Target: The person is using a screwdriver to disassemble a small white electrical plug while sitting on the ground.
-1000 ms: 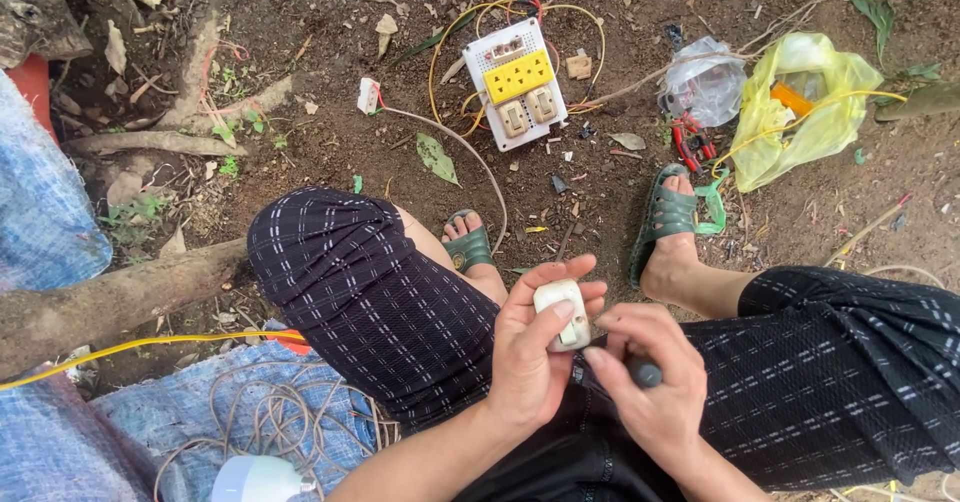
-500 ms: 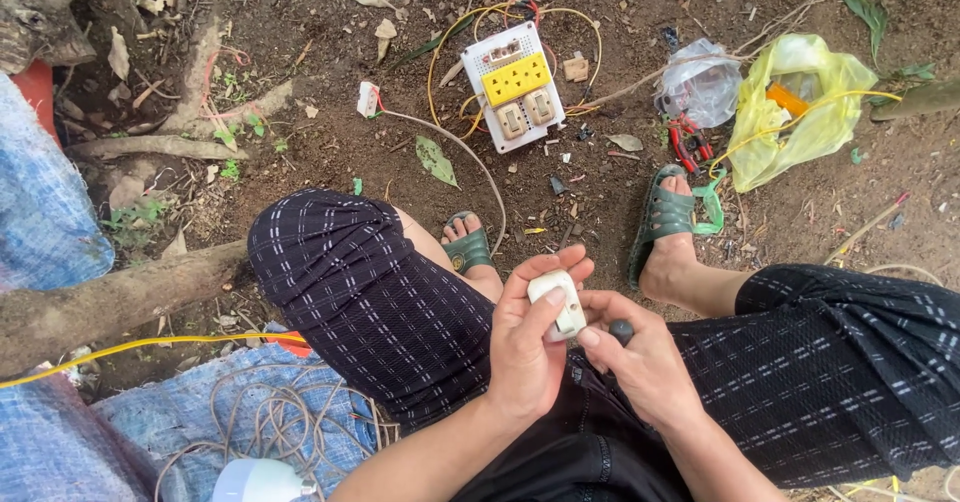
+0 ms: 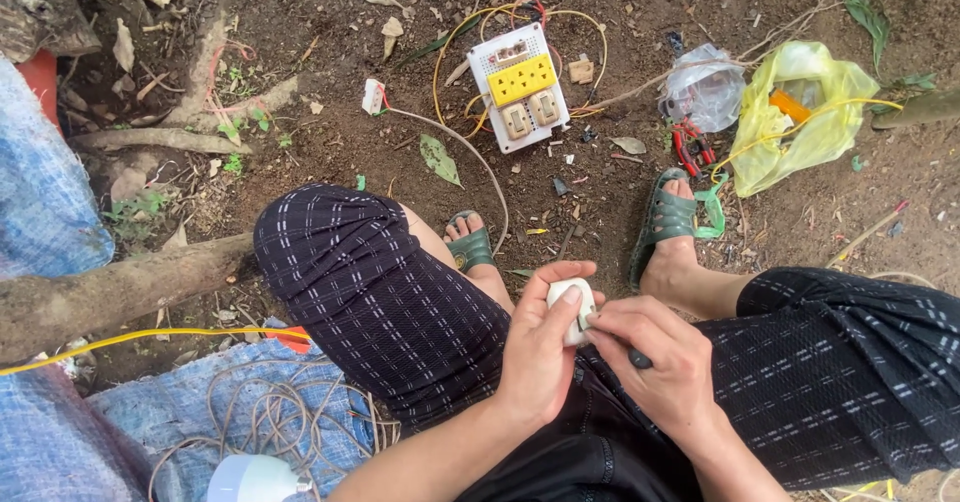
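Fingers of both hands (image 3: 600, 357) mostly hide white plug (image 3: 570, 307)

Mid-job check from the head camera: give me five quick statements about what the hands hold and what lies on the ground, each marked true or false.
1. The left hand grips a small white plastic piece. True.
2. The right hand is empty. False: it holds a dark-handled tool whose tip meets the white piece.
3. The white switch board with a yellow socket block rests on the person's lap. False: it lies on the dirt ahead of the feet.
4. A yellow plastic bag lies on the ground at upper right. True.
5. Both feet are bare. False: they wear green sandals.
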